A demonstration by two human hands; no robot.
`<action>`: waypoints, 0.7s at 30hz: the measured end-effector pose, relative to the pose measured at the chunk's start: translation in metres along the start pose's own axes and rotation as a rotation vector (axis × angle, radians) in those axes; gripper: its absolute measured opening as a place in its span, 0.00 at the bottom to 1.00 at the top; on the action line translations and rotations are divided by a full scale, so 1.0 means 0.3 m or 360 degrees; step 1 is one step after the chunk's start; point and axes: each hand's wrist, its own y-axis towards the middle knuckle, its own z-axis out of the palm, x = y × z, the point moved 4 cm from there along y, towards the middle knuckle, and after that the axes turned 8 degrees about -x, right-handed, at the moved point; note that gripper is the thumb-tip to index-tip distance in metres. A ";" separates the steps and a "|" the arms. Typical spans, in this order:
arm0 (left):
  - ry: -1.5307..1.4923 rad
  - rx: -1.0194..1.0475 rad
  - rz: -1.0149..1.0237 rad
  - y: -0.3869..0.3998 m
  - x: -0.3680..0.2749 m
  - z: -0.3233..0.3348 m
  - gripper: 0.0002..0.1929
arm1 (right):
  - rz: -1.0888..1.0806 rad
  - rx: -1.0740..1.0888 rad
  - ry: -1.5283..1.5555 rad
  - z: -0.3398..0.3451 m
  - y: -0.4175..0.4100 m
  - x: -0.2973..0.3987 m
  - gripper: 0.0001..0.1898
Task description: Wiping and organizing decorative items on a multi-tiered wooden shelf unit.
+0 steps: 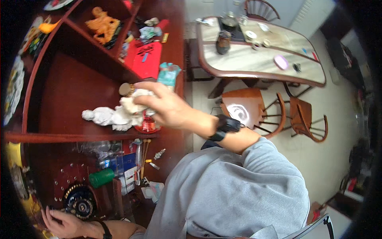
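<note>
My right hand [162,106], with a black device strapped at the wrist, grips a cream-coloured object [131,106], possibly a cloth or a figurine; blur hides which. A white statuette [104,116] stands in the shelf compartment beside it, partly covered by that object. A small round brown-topped item [126,89] shows by my fingertips. Under my right hand lies a red dish with wrapped pieces [147,124]. My left hand [64,222] is at the lower left, fingers apart, near a dark round ornament with gold trim [80,203]. Nothing shows in it.
A dark red wooden shelf divider [83,137] separates the compartments. An orange carved figure [103,25], a red paper bag [146,59] and a green cylinder [101,178] are on the unit. Behind stand a dining table [244,64] and wooden chairs [243,101].
</note>
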 end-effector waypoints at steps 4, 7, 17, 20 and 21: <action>-0.0398 -0.0335 -0.0116 -0.017 0.046 0.043 0.10 | 0.0240 -0.0038 -0.0613 -0.450 -0.162 0.042 0.33; -0.0694 -0.0550 -0.0282 0.059 -0.172 -0.009 0.18 | 0.0390 -0.0295 -0.1099 -0.805 -0.214 0.154 0.30; -0.1621 0.0159 -0.0176 -0.062 -0.339 0.038 0.10 | 0.1605 -0.1265 -0.0147 -1.033 -0.794 -0.031 0.20; -0.1826 0.0504 0.0103 -0.058 -0.456 0.005 0.09 | 0.1882 -0.1152 0.0063 -0.836 -0.828 -0.196 0.21; -0.1883 0.0589 0.0106 -0.067 -0.480 0.001 0.09 | 0.1897 -0.1041 0.0196 -0.767 -0.813 -0.252 0.21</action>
